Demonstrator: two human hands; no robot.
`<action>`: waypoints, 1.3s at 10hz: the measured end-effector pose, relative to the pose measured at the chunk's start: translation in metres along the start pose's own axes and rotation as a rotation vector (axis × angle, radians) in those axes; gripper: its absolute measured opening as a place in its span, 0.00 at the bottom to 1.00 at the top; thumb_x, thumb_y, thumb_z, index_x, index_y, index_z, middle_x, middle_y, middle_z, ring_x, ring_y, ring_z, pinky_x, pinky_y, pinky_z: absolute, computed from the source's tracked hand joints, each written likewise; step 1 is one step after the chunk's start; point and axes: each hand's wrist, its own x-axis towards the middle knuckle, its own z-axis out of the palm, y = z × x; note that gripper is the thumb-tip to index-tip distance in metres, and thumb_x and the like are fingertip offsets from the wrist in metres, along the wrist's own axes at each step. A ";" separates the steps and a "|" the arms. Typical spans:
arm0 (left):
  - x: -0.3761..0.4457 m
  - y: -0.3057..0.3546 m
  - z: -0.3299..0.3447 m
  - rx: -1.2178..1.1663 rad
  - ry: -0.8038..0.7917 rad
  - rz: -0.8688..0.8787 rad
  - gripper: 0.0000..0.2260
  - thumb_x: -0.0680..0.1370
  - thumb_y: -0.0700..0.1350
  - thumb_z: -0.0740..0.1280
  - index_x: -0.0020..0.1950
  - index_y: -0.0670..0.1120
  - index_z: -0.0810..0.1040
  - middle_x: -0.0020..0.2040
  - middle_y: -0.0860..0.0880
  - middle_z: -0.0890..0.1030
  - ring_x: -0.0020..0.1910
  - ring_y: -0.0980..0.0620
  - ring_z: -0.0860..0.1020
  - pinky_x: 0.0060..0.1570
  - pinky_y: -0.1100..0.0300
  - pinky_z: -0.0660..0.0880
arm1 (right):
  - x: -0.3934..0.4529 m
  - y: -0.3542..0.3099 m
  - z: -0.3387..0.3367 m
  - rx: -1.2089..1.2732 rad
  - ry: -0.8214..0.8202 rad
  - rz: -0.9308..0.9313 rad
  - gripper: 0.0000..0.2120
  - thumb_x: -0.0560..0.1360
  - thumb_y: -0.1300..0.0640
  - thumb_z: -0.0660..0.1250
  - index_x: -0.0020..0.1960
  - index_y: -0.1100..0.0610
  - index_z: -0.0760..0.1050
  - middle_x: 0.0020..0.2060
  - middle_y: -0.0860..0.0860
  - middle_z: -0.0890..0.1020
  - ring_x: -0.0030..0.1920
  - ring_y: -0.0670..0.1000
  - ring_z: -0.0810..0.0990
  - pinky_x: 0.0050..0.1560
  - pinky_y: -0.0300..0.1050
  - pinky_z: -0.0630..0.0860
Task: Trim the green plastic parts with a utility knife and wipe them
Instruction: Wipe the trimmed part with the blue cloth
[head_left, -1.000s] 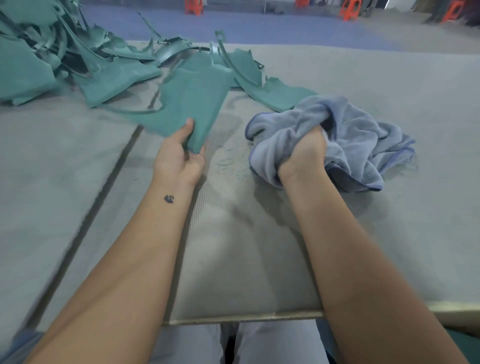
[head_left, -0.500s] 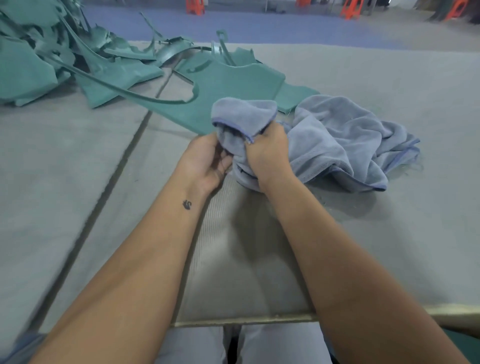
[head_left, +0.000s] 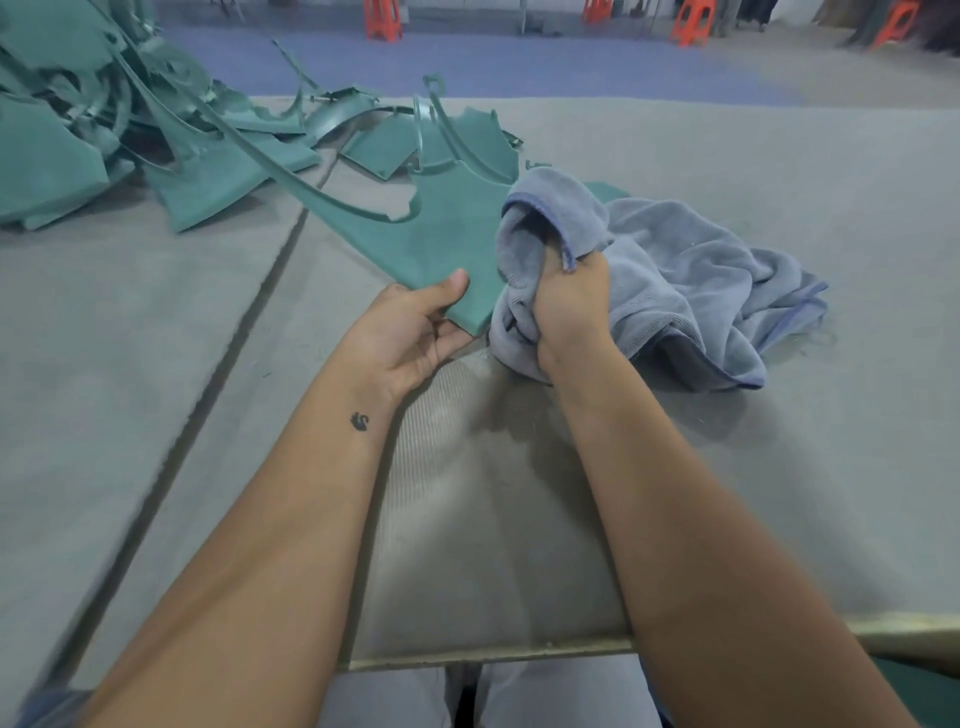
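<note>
**Hands part again: your left keeps the green part, your right keeps the cloth**

Your left hand (head_left: 415, 332) pinches the near corner of a flat green plastic part with a long curved arm (head_left: 441, 234), thumb on top and fingers curled beneath. Your right hand (head_left: 569, 306) is fisted around a bunch of the crumpled blue-grey microfibre cloth (head_left: 675, 291), which lies just right of the part and touches its right edge.

Half a second ago both hands were bunched together at that corner, the cloth folded over it. Now the corner shows bare between your thumb and fingers, and the cloth has shifted a little to the right. A second ago the cloth sat further right, well apart from the part. So the cloth has made one pass over the near corner and come off it.

That reads as the wiping step in progress on this piece. Most of its surface, reaching away to the far left, has probably not yet been wiped.

No utility knife is in view. A heap of similar green plastic pieces (head_left: 78, 140) lies at the far left of the grey felt-covered table (head_left: 779, 467). Orange stools (head_left: 382, 21) stand on the floor beyond.
</note>
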 end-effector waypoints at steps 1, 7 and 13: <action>0.000 -0.002 0.002 0.016 0.021 0.003 0.05 0.80 0.36 0.63 0.52 0.42 0.78 0.41 0.47 0.86 0.38 0.52 0.84 0.34 0.61 0.80 | 0.006 0.001 0.001 0.085 0.036 0.076 0.14 0.80 0.58 0.62 0.37 0.49 0.65 0.34 0.45 0.72 0.27 0.37 0.74 0.37 0.37 0.71; -0.014 0.008 0.004 -0.308 -0.143 -0.034 0.12 0.71 0.39 0.63 0.53 0.39 0.76 0.41 0.43 0.84 0.31 0.50 0.82 0.25 0.64 0.76 | -0.008 0.022 0.014 -0.939 -0.302 -0.344 0.07 0.70 0.58 0.67 0.47 0.54 0.79 0.42 0.49 0.81 0.48 0.51 0.78 0.39 0.40 0.71; 0.009 0.004 -0.004 -0.315 0.119 0.077 0.05 0.78 0.44 0.67 0.54 0.48 0.75 0.47 0.45 0.85 0.48 0.46 0.84 0.39 0.53 0.82 | 0.004 -0.007 -0.011 0.365 -0.139 0.157 0.03 0.76 0.65 0.63 0.44 0.59 0.73 0.40 0.57 0.78 0.41 0.54 0.76 0.38 0.48 0.73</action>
